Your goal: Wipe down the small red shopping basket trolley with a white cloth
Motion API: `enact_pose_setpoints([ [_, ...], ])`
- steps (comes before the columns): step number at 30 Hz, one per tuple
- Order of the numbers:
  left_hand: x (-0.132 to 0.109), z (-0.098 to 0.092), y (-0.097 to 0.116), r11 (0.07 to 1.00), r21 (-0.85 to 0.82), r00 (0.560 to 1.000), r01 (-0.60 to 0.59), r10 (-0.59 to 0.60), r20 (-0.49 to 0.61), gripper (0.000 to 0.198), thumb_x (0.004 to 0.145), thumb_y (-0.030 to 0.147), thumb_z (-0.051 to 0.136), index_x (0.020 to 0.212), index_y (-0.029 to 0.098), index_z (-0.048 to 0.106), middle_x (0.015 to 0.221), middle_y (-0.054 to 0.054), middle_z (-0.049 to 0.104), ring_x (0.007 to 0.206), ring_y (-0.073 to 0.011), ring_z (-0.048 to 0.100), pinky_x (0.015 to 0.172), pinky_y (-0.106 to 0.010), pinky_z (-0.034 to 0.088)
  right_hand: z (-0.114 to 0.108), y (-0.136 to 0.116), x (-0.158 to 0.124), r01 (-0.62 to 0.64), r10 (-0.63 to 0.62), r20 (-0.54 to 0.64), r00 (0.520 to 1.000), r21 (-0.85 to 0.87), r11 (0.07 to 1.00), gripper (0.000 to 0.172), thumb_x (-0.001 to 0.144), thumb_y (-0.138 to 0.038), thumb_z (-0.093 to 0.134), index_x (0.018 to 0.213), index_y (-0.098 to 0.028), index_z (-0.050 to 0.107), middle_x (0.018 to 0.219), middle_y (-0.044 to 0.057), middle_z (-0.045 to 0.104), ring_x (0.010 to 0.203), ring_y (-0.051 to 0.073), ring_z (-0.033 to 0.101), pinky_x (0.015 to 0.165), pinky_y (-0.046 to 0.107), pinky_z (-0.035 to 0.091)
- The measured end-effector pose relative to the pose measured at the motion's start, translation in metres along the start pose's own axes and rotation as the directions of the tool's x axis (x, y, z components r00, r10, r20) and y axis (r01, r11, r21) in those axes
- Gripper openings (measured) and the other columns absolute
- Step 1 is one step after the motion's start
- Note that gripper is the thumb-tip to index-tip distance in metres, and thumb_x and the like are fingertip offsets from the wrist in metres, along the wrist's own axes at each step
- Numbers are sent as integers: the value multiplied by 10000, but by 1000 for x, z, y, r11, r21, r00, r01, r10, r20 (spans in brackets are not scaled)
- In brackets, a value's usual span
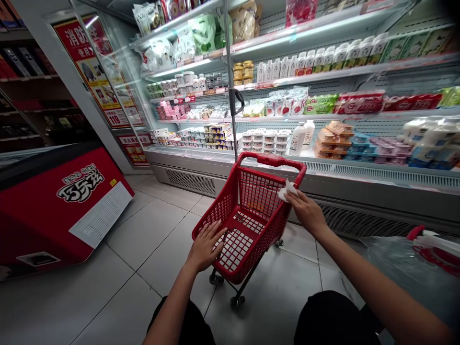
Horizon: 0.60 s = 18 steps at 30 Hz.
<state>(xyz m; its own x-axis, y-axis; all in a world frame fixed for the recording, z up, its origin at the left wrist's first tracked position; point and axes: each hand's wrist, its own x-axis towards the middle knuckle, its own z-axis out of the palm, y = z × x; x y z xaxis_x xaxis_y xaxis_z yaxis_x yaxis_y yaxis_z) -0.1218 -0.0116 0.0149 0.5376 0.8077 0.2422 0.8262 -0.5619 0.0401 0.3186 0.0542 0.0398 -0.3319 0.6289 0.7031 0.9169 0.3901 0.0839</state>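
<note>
A small red plastic shopping cart (pixel 230 194) on wheels stands on the tiled floor in front of me, with nothing visible inside it. My left hand (pixel 205 245) rests on its near rim, fingers spread flat. My right hand (pixel 305 210) pinches a crumpled white wipe (pixel 286 191) and presses it against the cart's right rim, just below the red handle bar (pixel 273 160).
An open refrigerated shelf (pixel 323 167) full of yoghurt cups, milk bottles and packs runs behind the cart. A red chest freezer (pixel 61 206) stands at the left. A clear plastic bag (pixel 402 268) and another red item lie at the right. My knees are at the bottom edge.
</note>
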Motion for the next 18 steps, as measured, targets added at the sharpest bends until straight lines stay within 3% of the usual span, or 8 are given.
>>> enact_pose_setpoints([
  [3, 1, -1, 2, 1000, -1, 1000, -11, 11, -6, 532, 1086, 428, 358, 1611, 417, 270, 1697, 51, 280, 1550, -224, 305, 1288, -491, 236, 7, -11, -14, 31, -31, 40, 999, 15, 999, 621, 976, -50, 374, 1572, -220, 420, 1504, 71, 582, 1448, 271, 465, 1122, 468, 502],
  [8, 3, -1, 3, 1000, -8, 999, -16, 16, -27, 494, 1080, 423, 382, 1574, 423, 370, 1688, 51, 303, 1540, -221, 327, 1283, -492, 252, 11, -91, -42, 158, -178, 97, 979, 182, 971, 731, 914, 24, 406, 1589, -258, 396, 1487, 50, 596, 1411, 269, 513, 1138, 496, 497],
  [12, 1, -2, 0, 999, -4, 999, -33, 32, -44, 487, 1078, 429, 396, 1565, 426, 388, 1683, 61, 314, 1535, -213, 338, 1290, -474, 238, 3, -139, -55, 295, -343, 126, 931, 296, 909, 776, 907, 41, 409, 1612, -276, 336, 1589, 30, 479, 1426, 240, 497, 1183, 482, 462],
  [15, -3, -6, -1, 999, -11, 999, -42, 42, -23, 516, 1086, 438, 376, 1597, 427, 305, 1687, 65, 300, 1546, -201, 314, 1295, -465, 222, -1, -125, -49, 380, -444, 132, 886, 342, 859, 791, 917, 50, 393, 1616, -310, 310, 1614, 15, 443, 1436, 213, 483, 1206, 471, 432],
  [18, -6, -13, -5, 999, -27, 999, -41, 42, 32, 527, 1099, 447, 329, 1616, 425, 234, 1702, 66, 255, 1563, -182, 269, 1301, -465, 197, 4, -73, -32, 339, -384, 95, 918, 311, 888, 809, 907, 73, 352, 1612, -321, 315, 1556, 10, 526, 1426, 202, 497, 1202, 491, 430],
])
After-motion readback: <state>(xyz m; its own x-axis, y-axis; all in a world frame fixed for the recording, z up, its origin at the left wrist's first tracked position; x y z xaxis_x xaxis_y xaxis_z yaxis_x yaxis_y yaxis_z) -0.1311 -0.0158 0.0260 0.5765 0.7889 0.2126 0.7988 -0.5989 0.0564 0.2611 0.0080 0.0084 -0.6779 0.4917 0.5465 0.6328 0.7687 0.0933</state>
